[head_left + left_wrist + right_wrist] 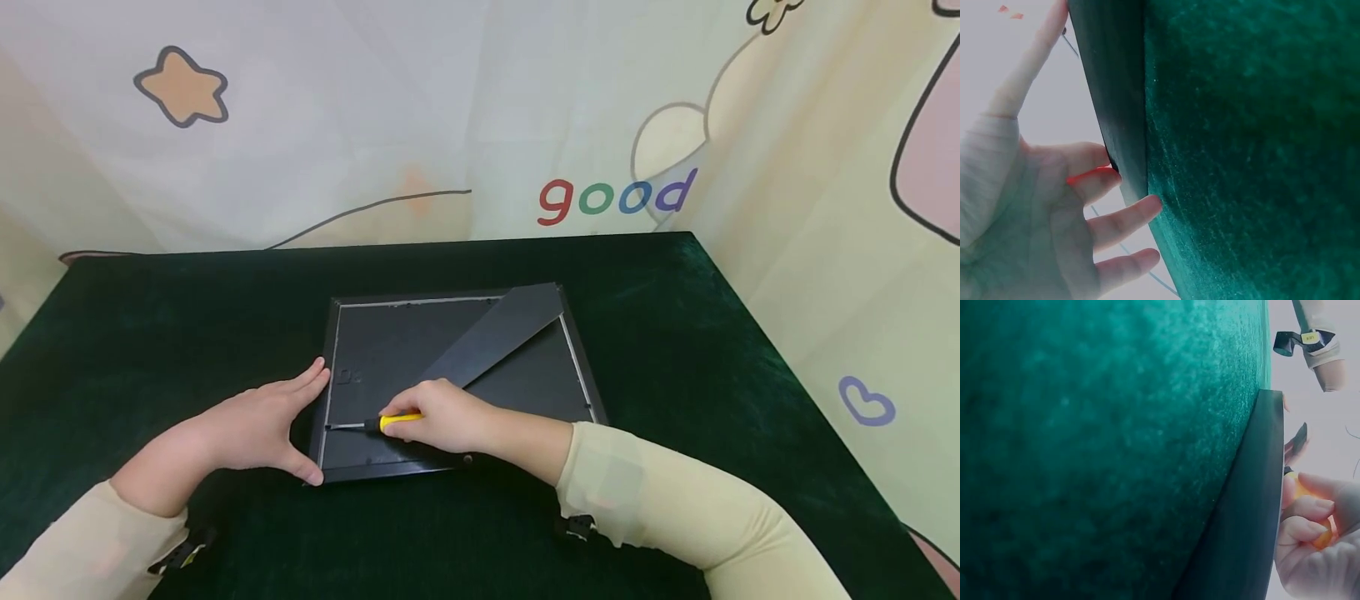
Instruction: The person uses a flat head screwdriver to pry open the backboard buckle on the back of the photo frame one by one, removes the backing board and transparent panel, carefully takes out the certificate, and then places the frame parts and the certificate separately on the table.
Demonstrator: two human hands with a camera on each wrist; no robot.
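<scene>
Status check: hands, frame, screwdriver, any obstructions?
Left hand open, bracing the frame at its left edge. Right hand grips yellow-handled screwdriver, tip at backing's lower-left edge. Stand leg lies folded diagonally across backing; nothing blocking.

Soft, even light fills the sharp head view, casting only faint shadows on the dark green table cloth (150, 333) beside the picture frame (352, 471), while both wrist views are blurred at close range, washed in a teal cast, with backgrounds beyond the frame overexposed to white.
</scene>
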